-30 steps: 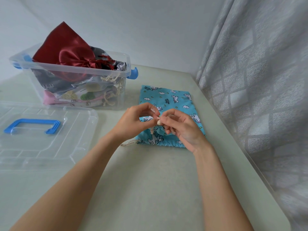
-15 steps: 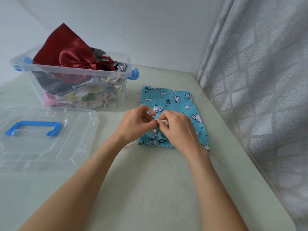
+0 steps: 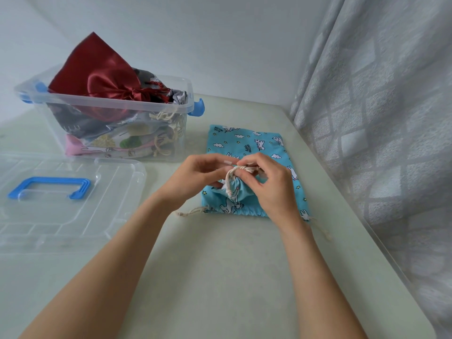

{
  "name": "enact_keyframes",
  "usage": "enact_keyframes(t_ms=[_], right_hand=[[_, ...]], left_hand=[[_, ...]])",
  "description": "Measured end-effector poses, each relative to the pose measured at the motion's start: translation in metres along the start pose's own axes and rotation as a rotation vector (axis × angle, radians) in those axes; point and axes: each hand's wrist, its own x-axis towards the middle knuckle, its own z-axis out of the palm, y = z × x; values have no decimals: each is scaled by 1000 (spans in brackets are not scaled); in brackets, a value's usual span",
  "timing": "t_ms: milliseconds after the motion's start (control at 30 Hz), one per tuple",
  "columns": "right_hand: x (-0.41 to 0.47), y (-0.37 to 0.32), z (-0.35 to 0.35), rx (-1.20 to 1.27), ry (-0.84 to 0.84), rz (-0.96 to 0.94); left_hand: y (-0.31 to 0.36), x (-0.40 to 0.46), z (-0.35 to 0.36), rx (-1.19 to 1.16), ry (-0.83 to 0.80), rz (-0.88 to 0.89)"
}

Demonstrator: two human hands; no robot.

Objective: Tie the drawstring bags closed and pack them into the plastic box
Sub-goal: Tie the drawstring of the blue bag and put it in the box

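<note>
Cord (image 3: pixel 231 178) pinched by left hand (image 3: pixel 195 177) and right hand (image 3: pixel 269 187) above blue bag (image 3: pixel 244 148), lying on bench (image 3: pixel 220 277) at 3 o'clock of plastic box (image 3: pixel 186 94). Risk: loop slipping from fingertips, leaving knot loose; bag reopening once packed.

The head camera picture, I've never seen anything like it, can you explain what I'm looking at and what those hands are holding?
There is no machine here. A person wears a camera on the head, so you look down along their arms. The left hand and right hand both pinch the cream cord wound round the gathered part of a blue drawstring bag printed with clouds and white animals, which lies on a pale table. Behind on the left stands a clear plastic box already holding tied bags, a dark red satin bag on top. Its clear lid, with a blue handle, lies flat beside it. A curtain hangs on the right.
</note>
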Motion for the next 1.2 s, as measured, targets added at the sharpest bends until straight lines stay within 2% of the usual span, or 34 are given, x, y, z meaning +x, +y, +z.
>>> enact_keyframes(t_ms=[100,200,367,467,567,667,800,900,1033,1100,1200], right_hand=[[1,-2,-2,69,-12,9],[1,-4,-7,298,-53,226],[3,-6,-11,465,-103,451],[5,-7,-19,544,-54,535],[5,-7,-28,513,-82,547],[6,-7,-31,485,-60,572],[6,-6,-35,469,-32,612],[6,-5,-38,512,-20,640],[5,-5,-45,566,-24,664],[4,-3,-47,492,-70,614],[4,-2,-48,350,-158,502]], left_hand=[[0,1,0,-24,-8,0],[0,2,0,15,9,24],[0,3,-2,435,124,162],[3,2,-5,467,151,210],[4,3,-9,485,159,218],[2,4,-7,620,169,256],[-5,4,-1,814,270,302],[-6,4,2,861,324,299],[-7,4,5,863,332,286],[-9,5,5,829,300,291],[-8,6,4,611,220,205]])
